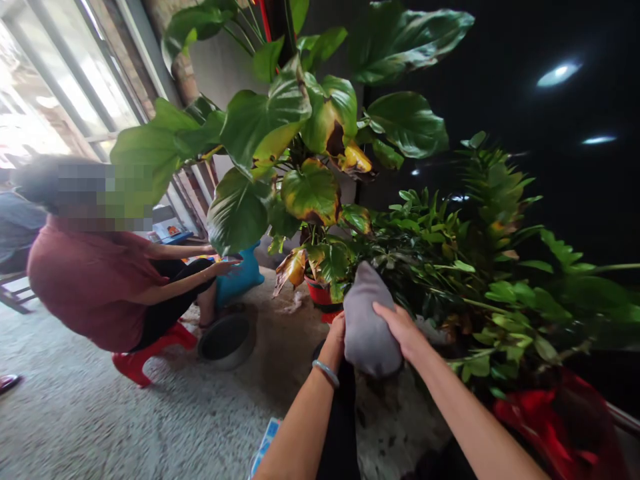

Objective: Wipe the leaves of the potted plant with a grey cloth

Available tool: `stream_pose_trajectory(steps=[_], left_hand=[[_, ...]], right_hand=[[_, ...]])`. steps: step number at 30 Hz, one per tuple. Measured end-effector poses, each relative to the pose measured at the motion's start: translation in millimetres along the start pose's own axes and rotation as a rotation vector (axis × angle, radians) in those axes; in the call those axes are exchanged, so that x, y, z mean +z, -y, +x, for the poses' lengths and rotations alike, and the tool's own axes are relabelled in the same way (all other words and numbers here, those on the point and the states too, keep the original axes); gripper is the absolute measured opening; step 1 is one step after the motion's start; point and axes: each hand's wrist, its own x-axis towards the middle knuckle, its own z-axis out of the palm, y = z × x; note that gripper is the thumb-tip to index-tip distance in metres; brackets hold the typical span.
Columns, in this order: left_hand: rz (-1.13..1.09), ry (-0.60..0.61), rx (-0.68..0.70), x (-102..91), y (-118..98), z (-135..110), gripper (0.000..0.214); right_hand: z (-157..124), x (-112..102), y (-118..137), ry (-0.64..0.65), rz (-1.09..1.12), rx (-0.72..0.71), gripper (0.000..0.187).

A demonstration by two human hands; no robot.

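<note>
A plump grey cloth piece [373, 327], smooth and pointed at its top end, is held up in front of me; I cannot tell exactly what it is. My left hand [337, 333] grips its left side, with the fingers mostly hidden behind it. On the right side, my right hand [397, 328] presses its thumb on the front of the cloth, and the other fingers are out of sight. A pale bangle [325, 374] circles my left wrist. Just behind the cloth piece stands a red plant pot [320, 293].
A person in a dark red shirt [95, 280] sits on a red stool [155, 350] to the left, hands by a blue bag [241, 275]. A dark basin [227, 340] rests on the floor. Large-leaved plants [270, 120] fill the middle; more foliage [450, 247] spreads right.
</note>
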Motion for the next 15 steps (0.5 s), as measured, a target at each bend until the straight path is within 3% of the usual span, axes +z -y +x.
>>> stream_pose_trajectory(steps=[3,5,7,10,12,15], left_hand=[[-0.082,-0.062,0.003,-4.0,-8,2,0.018],[-0.169,-0.105,0.013,-2.7,-13,4,0.019],[-0.241,-0.124,0.049,3.0,-17,7,0.019],[-0.25,-0.108,0.137,16.0,-18,10,0.025],[-0.21,-0.083,0.168,22.9,-15,10,0.029],[-0.149,-0.036,0.144,25.5,-12,9,0.029]], right_hand=[[-37,-26,-22,0.041,-0.063,0.067,0.027],[-53,-43,-13,0.039,-0.093,-0.012,0.031],[-53,-55,8,-0.041,-0.073,-0.141,0.036],[-29,-56,37,-0.222,0.046,-0.291,0.042],[-11,-49,36,-0.257,0.119,-0.245,0.041],[-10,-36,5,-0.194,0.128,-0.023,0.036]])
